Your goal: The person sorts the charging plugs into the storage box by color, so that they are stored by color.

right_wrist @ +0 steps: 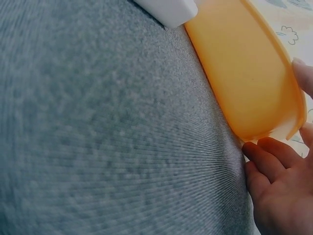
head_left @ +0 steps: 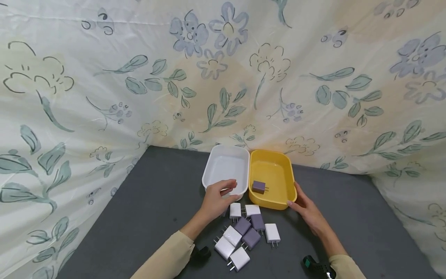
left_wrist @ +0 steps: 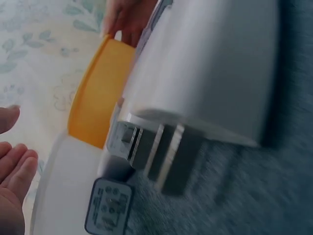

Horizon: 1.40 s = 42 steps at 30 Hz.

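Note:
My left hand (head_left: 216,199) hovers over the near edge of the white tub (head_left: 228,157), with thumb and fingers apart and nothing between them in the left wrist view. My right hand (head_left: 308,211) holds the near right corner of the yellow tub (head_left: 271,155), thumb at the rim and fingers along the outer side. Inside the yellow tub lies a purple plug charger (head_left: 258,187). In front of the tubs, white plug chargers (head_left: 272,233) and purple plug chargers (head_left: 251,238) lie in a loose cluster. A white charger (left_wrist: 210,73) looms close in the left wrist view, its prongs showing.
The two tubs stand side by side on a dark grey table (head_left: 156,193). Behind and beside it hangs a flowered cloth (head_left: 226,77). A dark strapped device (head_left: 315,267) sits on the right wrist.

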Motion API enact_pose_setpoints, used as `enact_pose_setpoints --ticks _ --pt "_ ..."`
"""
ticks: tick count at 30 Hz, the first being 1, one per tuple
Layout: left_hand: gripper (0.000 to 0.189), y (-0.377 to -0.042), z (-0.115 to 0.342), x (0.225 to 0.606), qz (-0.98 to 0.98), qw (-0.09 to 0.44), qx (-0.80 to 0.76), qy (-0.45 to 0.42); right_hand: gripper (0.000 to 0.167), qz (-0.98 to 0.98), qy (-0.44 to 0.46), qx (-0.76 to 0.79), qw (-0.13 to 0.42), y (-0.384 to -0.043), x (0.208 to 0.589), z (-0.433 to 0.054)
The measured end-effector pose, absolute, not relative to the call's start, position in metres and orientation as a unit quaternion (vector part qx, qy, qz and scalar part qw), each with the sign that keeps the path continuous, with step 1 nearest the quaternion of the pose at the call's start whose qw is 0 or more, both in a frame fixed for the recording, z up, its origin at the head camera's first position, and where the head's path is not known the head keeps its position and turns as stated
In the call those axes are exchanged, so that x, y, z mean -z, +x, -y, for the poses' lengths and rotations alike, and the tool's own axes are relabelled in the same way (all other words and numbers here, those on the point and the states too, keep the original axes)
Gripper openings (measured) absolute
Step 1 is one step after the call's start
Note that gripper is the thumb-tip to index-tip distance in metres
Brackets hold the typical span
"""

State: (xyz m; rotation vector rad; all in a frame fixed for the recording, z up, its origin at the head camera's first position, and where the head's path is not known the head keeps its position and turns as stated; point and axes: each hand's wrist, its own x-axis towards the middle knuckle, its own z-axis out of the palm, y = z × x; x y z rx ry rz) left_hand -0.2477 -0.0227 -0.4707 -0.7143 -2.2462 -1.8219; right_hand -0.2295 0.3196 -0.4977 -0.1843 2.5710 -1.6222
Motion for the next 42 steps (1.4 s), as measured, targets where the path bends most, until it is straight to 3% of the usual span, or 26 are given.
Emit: enact_pose_setpoints --ticks 20,31,42 --pt "0.045 -0.212 0.049 0.453 0.748 0.069 0.612 -0.248 0.082 -0.842 -0.065 0.534 0.050 -0.231 0.500 -0.321" --pt "0.046 -0.227 0.064 0.492 0.760 0.082 0.609 -0.214 0.081 -0.840 -0.067 0.537 0.048 -0.229 0.498 -0.320" --pt "0.039 -0.231 0.070 0.503 0.776 0.087 0.589 -0.209 0.081 -0.847 -0.057 0.526 0.050 -0.231 0.498 -0.321"
